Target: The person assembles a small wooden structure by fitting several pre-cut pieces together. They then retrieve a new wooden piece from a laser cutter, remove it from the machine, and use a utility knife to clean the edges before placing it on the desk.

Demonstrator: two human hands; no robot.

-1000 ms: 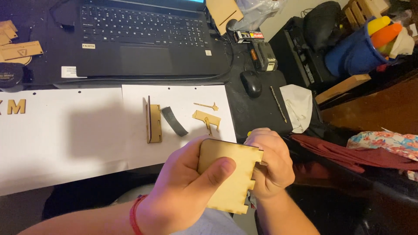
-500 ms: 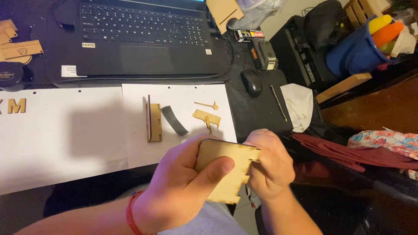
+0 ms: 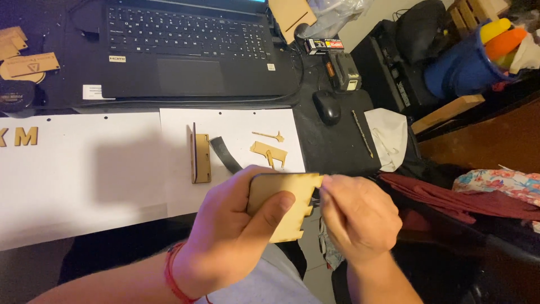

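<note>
In the head view, the left hand (image 3: 228, 239) was closed around a flat, notched plywood panel (image 3: 283, 205), thumb pressed across its near face and fingers behind it, holding it low in the picture above the person's lap. The right hand (image 3: 357, 217) sat at the panel's three o'clock, its fingers curled and pinched against the panel's upper right corner; whether anything small lay inside that pinch could not be told. At twelve o'clock from the panel, a white paper sheet (image 3: 236, 121) lay on the dark desk and carried a narrow wooden strip assembly (image 3: 199, 155), a dark curved strip (image 3: 225, 155) just beside it, and two small wooden cutouts (image 3: 269, 151). Farther toward twelve o'clock stood an open laptop (image 3: 185, 48). At one o'clock from the panel lay a black computer mouse (image 3: 327, 107), with a pencil (image 3: 362, 133) near it.
</note>
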